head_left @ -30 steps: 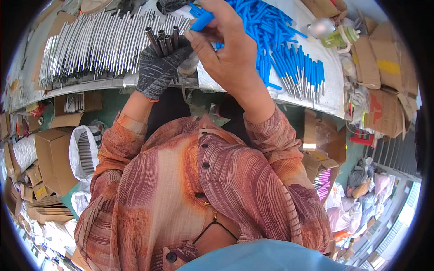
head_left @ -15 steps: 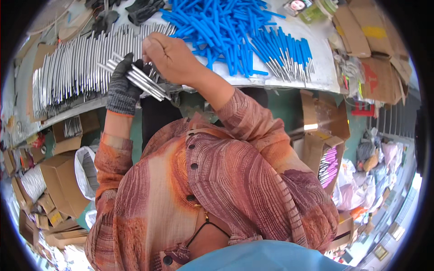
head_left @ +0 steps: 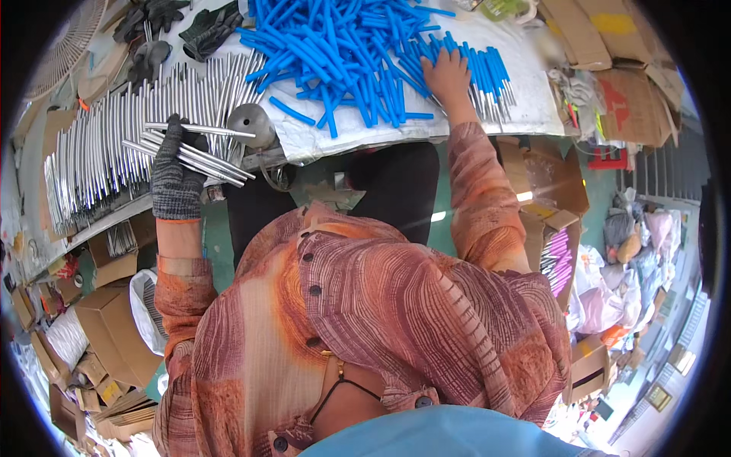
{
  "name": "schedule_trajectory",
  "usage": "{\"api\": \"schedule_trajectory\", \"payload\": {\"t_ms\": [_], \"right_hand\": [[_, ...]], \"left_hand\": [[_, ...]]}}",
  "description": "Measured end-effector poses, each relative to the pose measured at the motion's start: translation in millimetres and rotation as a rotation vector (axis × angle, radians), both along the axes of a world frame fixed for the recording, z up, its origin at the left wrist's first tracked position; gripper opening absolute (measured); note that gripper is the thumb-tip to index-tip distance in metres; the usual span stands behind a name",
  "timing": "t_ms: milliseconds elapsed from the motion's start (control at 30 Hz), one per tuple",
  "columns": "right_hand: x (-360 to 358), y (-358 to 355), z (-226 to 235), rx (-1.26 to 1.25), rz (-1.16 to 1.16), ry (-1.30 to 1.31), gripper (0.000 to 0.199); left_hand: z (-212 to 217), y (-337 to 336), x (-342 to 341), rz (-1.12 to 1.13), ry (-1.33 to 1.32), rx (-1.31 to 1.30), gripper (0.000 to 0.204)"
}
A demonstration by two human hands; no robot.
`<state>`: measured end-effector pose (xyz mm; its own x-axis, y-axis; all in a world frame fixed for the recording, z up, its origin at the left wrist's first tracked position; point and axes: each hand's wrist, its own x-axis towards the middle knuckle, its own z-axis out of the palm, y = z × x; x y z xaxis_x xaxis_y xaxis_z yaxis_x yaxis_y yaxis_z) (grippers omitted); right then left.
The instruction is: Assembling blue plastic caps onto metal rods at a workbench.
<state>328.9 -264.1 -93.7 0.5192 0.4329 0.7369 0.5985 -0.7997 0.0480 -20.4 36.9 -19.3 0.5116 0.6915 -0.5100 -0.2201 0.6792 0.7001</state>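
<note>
My left hand (head_left: 179,164), in a grey knitted glove with dark fingers, is closed around several bare metal rods (head_left: 202,158). They lie crosswise in its grip, one pointing apart from the others. A dense row of similar metal rods (head_left: 106,141) lies beyond it on the table. My bare right hand (head_left: 449,75) rests over metal rods with blue sleeves (head_left: 491,72) at the right. Its fingers are spread over the blue ends, and nothing shows in its grasp. Between my hands is a heap of loose blue tubes (head_left: 327,53).
A round metal fixture (head_left: 251,124) with a central hole sits at the table's front edge. Dark gloves (head_left: 209,30) lie at the back left. Cardboard boxes (head_left: 636,99) stand at the right, and another open box (head_left: 560,251) holds purple-sleeved rods below the table.
My right hand has moved from beside the left hand to the blue-sleeved rods at the right, uncovering the round fixture. My left hand, still gripping rods, sits slightly lower and farther left.
</note>
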Motion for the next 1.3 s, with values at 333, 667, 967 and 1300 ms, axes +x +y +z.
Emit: {"api": "schedule_trajectory", "payload": {"t_ms": [333,667,967,1300], "right_hand": [[-32.0,72.8,13.4,-0.107,0.094,0.72,0.044],[-178.3,132.3,151.6,1.173,1.024,1.304,0.056],[-204.7,150.3,155.9,1.186,1.215,1.209,0.051],[-210.0,159.7,174.7,0.487,1.309,0.597,0.021]], "left_hand": [[-10.0,7.4,-13.9,-0.098,0.266,1.324,0.024],[29.1,-51.3,19.0,-0.151,0.277,1.016,0.017],[22.1,-54.9,18.2,-0.225,0.077,0.874,0.023],[0.8,-36.9,15.7,-0.262,-0.078,0.502,0.026]]}}
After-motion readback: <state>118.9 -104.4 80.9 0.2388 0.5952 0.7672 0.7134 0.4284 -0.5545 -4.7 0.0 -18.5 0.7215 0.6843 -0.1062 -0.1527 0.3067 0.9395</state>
